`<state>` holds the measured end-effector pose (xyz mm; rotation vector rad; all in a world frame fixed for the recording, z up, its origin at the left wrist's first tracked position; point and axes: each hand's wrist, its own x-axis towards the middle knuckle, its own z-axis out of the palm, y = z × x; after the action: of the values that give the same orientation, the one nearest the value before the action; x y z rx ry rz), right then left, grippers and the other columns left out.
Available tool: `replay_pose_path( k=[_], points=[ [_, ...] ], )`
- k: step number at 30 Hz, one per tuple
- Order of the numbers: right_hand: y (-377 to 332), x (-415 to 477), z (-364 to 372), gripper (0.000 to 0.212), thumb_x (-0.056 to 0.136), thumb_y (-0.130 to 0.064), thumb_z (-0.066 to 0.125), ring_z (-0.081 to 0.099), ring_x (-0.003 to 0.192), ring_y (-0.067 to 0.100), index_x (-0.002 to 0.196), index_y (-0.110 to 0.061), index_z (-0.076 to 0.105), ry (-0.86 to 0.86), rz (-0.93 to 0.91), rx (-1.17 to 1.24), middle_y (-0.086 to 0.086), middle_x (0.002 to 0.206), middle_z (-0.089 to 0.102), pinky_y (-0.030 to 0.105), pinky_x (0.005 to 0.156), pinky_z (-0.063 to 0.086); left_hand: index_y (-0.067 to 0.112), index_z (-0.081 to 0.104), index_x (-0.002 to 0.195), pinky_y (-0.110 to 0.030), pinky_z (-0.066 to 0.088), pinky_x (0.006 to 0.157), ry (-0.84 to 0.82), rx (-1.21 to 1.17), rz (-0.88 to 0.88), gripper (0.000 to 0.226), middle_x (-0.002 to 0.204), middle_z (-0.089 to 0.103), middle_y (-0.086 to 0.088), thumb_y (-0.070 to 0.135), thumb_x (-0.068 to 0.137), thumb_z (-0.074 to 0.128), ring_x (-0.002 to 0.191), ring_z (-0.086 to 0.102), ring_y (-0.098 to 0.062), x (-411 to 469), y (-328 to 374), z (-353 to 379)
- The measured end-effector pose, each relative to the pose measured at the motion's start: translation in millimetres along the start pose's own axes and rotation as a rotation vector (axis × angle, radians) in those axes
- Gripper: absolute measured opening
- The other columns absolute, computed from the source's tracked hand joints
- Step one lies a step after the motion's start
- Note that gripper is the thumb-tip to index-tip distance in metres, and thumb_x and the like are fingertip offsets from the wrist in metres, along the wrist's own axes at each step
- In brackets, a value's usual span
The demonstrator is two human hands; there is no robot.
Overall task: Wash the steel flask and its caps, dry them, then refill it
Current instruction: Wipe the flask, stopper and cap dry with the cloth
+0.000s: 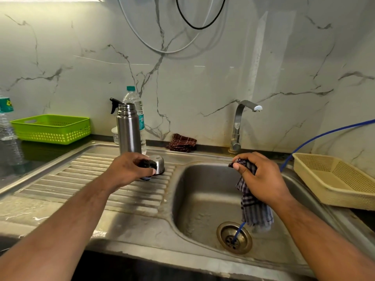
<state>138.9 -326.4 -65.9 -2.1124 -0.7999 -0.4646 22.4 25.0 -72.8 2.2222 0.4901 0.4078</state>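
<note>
The steel flask (pixel 128 129) stands upright and uncapped at the back of the ribbed draining board (pixel 85 180). In front of it a steel cup cap (pixel 159 163) sits upside down on the board. My left hand (pixel 129 169) grips a black inner cap (pixel 147 164) right beside the steel cap, low over the board. My right hand (pixel 257 179) holds a checked cloth (pixel 252 205) over the sink basin (pixel 203 199); the cloth hangs down toward the drain.
A plastic water bottle (pixel 135 110) and a spray bottle stand behind the flask. A folded brown cloth (pixel 181 143) lies by the wall. The tap (pixel 240 126) is off. A blue hose (pixel 316 138) runs into the drain. Green basket (pixel 51 128) left, beige basket (pixel 336 181) right.
</note>
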Motion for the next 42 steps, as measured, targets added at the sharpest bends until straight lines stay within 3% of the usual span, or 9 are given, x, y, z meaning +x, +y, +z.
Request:
replay_pose_path(
  k=[4,10,15,20,23,28,33,38,42],
  points=[
    [0.8,0.1,1.7,0.014,0.096,-0.03,0.069,0.055,0.101,-0.009,0.106,-0.039,0.068,-0.022,0.012,-0.015,-0.018,0.107,0.064,0.007,0.082,0.036,0.024,0.075,0.106,-0.037,0.057,0.093,0.0,0.025,-0.075,0.069,0.096,0.078,0.002,0.046,0.045,0.096,0.094,0.073,-0.018,9.2,-16.4,1.2],
    [4.5,0.9,2.9,0.017,0.096,-0.03,0.069,0.055,0.101,-0.006,0.112,-0.035,0.069,-0.036,0.038,-0.026,-0.016,0.109,0.064,0.011,0.082,0.039,0.019,0.065,0.111,-0.027,0.049,0.078,-0.02,0.022,-0.088,0.055,0.104,0.07,0.0,0.018,0.066,0.096,0.095,0.067,-0.017,9.7,-19.5,1.2],
    [5.6,1.5,2.9,0.018,0.096,-0.031,0.068,0.056,0.1,-0.003,0.113,-0.035,0.069,-0.039,0.044,-0.038,-0.016,0.109,0.064,0.018,0.083,0.042,0.02,0.062,0.122,-0.031,0.049,0.087,-0.008,0.061,-0.065,0.07,0.113,0.064,0.002,0.027,0.062,0.099,0.105,0.063,-0.017,4.9,-7.2,-4.2],
    [6.4,2.5,2.1,0.02,0.095,-0.034,0.068,0.056,0.101,-0.003,0.116,-0.033,0.069,-0.028,0.053,-0.029,-0.017,0.109,0.064,0.017,0.084,0.043,0.022,0.059,0.129,-0.03,0.049,0.091,0.135,0.171,0.142,0.062,0.116,0.063,0.006,0.036,0.076,0.089,0.107,0.06,-0.013,11.8,36.9,1.6],
    [5.5,1.7,1.3,0.023,0.095,-0.037,0.069,0.057,0.102,-0.002,0.117,-0.033,0.069,-0.037,0.076,-0.016,-0.016,0.11,0.065,0.018,0.085,0.044,0.019,0.055,0.137,-0.031,0.048,0.093,0.038,0.362,0.167,0.065,0.127,0.062,0.0,0.031,0.081,0.086,0.111,0.057,-0.016,34.1,58.7,13.3],
    [0.5,-2.9,3.2,0.018,0.095,-0.039,0.068,0.057,0.101,-0.005,0.113,-0.036,0.069,-0.065,0.063,0.019,-0.019,0.107,0.065,0.022,0.089,0.048,0.014,0.044,0.147,-0.039,0.047,0.104,-0.173,0.969,0.206,0.078,0.141,0.054,-0.011,0.037,0.083,0.082,0.127,0.052,-0.028,69.2,71.9,37.3],
    [-1.5,-3.5,6.7,0.015,0.096,-0.038,0.068,0.058,0.1,-0.002,0.11,-0.033,0.071,-0.095,0.008,0.016,-0.017,0.106,0.067,0.023,0.09,0.048,0.012,0.058,0.135,-0.037,0.053,0.097,-0.318,1.246,0.081,0.06,0.131,0.063,-0.008,0.035,0.084,0.081,0.118,0.06,-0.025,85.3,74.3,44.0],
    [-2.2,-3.4,5.4,0.017,0.096,-0.039,0.067,0.058,0.1,-0.002,0.112,-0.033,0.07,-0.086,0.019,0.012,-0.018,0.107,0.066,0.021,0.09,0.047,0.013,0.056,0.136,-0.033,0.053,0.096,-0.302,1.212,0.074,0.062,0.133,0.062,-0.007,0.027,0.082,0.084,0.118,0.061,-0.023,88.0,72.9,41.8],
    [-2.0,-2.8,2.8,0.014,0.096,-0.039,0.068,0.058,0.099,-0.003,0.109,-0.034,0.07,-0.086,0.06,0.009,-0.018,0.105,0.066,0.021,0.087,0.046,0.018,0.058,0.128,-0.031,0.052,0.086,-0.237,0.851,0.208,0.057,0.122,0.065,-0.002,0.029,0.079,0.086,0.106,0.061,-0.018,76.4,88.4,43.3]
  ],
)
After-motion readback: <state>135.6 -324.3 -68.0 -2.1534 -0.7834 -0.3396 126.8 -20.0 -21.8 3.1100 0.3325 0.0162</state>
